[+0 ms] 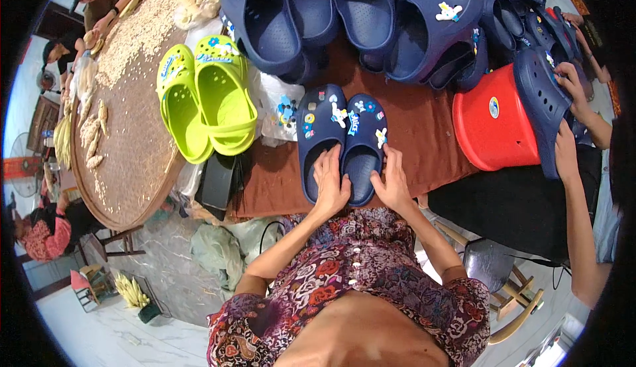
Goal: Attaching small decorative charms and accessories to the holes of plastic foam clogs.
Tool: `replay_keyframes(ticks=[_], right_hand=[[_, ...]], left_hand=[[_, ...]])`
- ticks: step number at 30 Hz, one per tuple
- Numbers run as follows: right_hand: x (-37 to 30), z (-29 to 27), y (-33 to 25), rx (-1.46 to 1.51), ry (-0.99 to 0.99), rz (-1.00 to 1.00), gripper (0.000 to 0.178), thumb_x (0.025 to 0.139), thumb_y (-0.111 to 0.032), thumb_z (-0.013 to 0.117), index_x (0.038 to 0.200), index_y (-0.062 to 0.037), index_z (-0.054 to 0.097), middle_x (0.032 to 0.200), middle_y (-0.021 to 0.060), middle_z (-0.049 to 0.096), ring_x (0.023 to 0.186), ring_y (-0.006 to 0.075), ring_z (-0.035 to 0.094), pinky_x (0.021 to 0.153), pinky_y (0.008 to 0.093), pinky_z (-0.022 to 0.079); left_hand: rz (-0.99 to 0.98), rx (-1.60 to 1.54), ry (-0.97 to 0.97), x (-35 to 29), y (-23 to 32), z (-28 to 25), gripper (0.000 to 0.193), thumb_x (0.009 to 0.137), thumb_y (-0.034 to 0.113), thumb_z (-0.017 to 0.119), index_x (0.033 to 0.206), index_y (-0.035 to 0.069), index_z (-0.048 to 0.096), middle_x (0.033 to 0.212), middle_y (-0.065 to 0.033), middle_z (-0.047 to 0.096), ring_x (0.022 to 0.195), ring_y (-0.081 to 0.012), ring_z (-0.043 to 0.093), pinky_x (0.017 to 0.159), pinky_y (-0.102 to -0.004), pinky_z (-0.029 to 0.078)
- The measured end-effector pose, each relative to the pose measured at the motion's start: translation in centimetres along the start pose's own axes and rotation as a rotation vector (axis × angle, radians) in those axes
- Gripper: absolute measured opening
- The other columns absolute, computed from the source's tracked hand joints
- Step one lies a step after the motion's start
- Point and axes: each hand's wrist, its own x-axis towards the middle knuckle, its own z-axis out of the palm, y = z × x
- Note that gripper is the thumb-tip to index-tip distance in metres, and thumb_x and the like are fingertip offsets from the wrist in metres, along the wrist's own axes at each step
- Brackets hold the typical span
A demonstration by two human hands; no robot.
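Note:
A pair of navy clogs stands side by side on the brown cloth before me, decorated with small colourful charms. My left hand (330, 180) is closed on the left clog (320, 116), its fingers over the foot opening and its thumb by the inner rim. Gripping the outer rim of the right clog (364, 120) is my right hand (395, 183), thumb at the opening and fingers along the side. To their left, a lime-green pair of clogs (225, 92) leans together, also with charms. Beside it lies a clear plastic bag (277, 127) with blue charms.
More navy clogs (265, 22) crowd the far edge. At right, another person's hands hold a navy clog (540, 102) against a red plastic bucket (487, 118). A round woven tray (126, 148) with pale kernels stands left. A black box (218, 181) sits at the near-left edge.

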Motion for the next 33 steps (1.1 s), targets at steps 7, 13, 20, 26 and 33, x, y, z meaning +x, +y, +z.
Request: replay_keyframes(ticks=[7,13,20,26,33], right_hand=[[3.0,-0.8,3.6,0.205,0.122,0.089,0.032,0.101,-0.028,0.059,0.117,-0.0008,0.054,0.094,0.0130,0.065,0.085,0.0217,0.065,0.076,0.0344,0.051],[7.7,-0.3,5.3,0.224,-0.011,0.273,0.064,0.092,-0.051,0.067,0.122,0.0031,0.050,0.099,0.0154,0.064,0.089,0.0217,0.064,0.079,0.0339,0.051],[8.2,0.9,5.9,0.095,-0.006,0.271,0.078,0.091,-0.057,0.065,0.129,0.0091,0.048,0.100,0.0175,0.064,0.093,0.0251,0.062,0.085,0.0350,0.050],[8.4,1.9,7.4,0.194,-0.026,0.262,0.068,0.099,-0.052,0.056,0.128,0.0089,0.050,0.110,0.0194,0.064,0.100,0.0236,0.062,0.091,0.0343,0.048],[9.1,4.0,7.8,0.087,0.037,0.206,0.051,0.102,-0.044,0.051,0.122,0.0027,0.055,0.114,0.0221,0.067,0.106,0.0323,0.065,0.092,0.0412,0.049]], left_hand=[[0.008,-0.006,-0.014,0.8,-1.0,-0.7,0.079,0.076,0.004,0.066,0.149,0.003,0.035,0.142,-0.0208,0.043,0.133,-0.0413,0.035,0.109,-0.0514,0.029],[0.058,0.079,0.076,0.1,-1.4,0.5,0.076,0.077,0.005,0.062,0.148,0.000,0.035,0.141,-0.0223,0.045,0.133,-0.0425,0.038,0.110,-0.0520,0.030],[0.075,0.076,0.186,-0.2,-0.9,0.6,0.070,0.077,0.005,0.059,0.144,-0.001,0.039,0.135,-0.0271,0.049,0.130,-0.0442,0.043,0.109,-0.0515,0.034],[0.114,-0.058,0.270,-0.8,-2.3,-0.2,0.064,0.077,0.010,0.067,0.137,0.000,0.048,0.133,-0.0234,0.054,0.125,-0.0415,0.049,0.106,-0.0473,0.040],[0.110,-0.122,0.263,-2.3,-5.3,-2.0,0.043,0.083,0.005,0.065,0.126,0.004,0.062,0.125,-0.0176,0.061,0.117,-0.0361,0.058,0.102,-0.0419,0.047]])
